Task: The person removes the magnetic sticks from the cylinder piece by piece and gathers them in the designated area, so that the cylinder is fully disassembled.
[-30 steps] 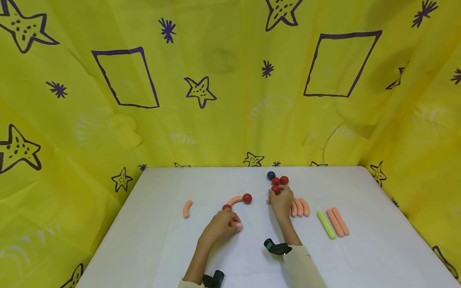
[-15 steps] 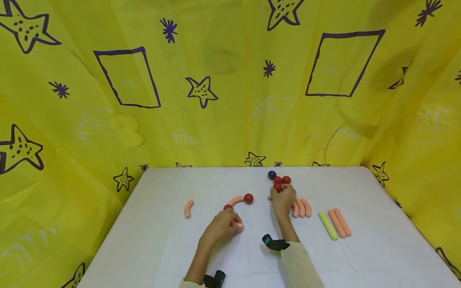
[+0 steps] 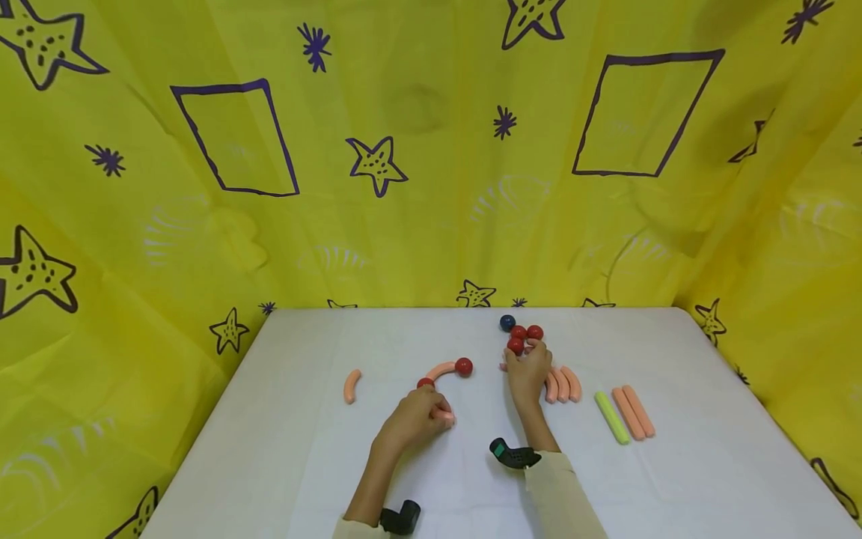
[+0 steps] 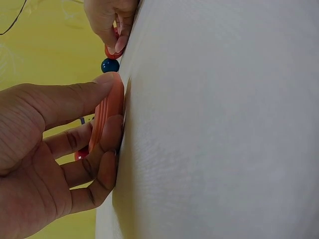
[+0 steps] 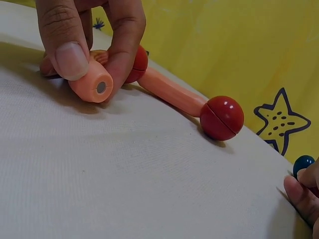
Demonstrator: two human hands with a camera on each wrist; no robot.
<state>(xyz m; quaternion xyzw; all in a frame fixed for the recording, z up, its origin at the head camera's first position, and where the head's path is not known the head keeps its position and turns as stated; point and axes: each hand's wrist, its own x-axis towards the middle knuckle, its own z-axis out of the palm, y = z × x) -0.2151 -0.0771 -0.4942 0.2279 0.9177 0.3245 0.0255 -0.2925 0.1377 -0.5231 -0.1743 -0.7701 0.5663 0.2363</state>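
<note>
My left hand (image 3: 412, 419) pinches a peach curved magnetic rod (image 5: 92, 84) between thumb and fingers, low over the white table. A grey disc shows in the rod's near end in the right wrist view. Just beyond these fingers lies a red ball (image 3: 426, 382), joined to another curved rod (image 3: 441, 369) with a second red ball (image 3: 463, 366) at its far end. My right hand (image 3: 530, 376) pinches a red ball (image 3: 515, 346) at the back of the table. Right beyond it sit two more red balls (image 3: 535, 332) and a dark blue ball (image 3: 507, 323).
Several curved peach rods (image 3: 563, 384) lie beside my right hand, some partly hidden by it. Further right are a green straight rod (image 3: 611, 417) and two peach straight rods (image 3: 633, 412). One curved rod (image 3: 352, 385) lies at left. A yellow patterned curtain (image 3: 431, 224) encloses the table.
My right hand has moved slightly away from me with the red ball, closer to the other balls. The left hand keeps its hold on the curved rod. The head view has shifted a little.
</note>
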